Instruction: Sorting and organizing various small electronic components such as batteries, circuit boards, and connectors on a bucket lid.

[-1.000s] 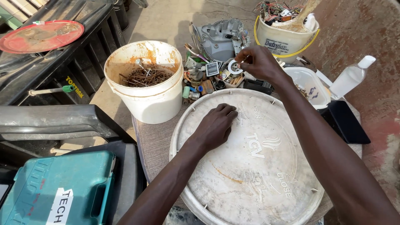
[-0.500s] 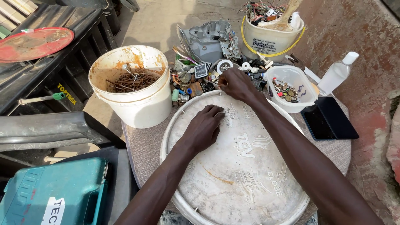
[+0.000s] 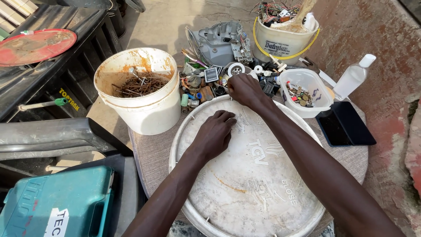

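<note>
fingers of the left hand curl loosely on the big white round lid at frame centre, holding nothing. right hand, at the lid's upper edge, pinches among the small parts pile; what it holds, i cannot tell. sorting looks barely begun: lid bare. two buckets: nail bucket upper left, scrap bucket top. one tub, one bottle.
</note>
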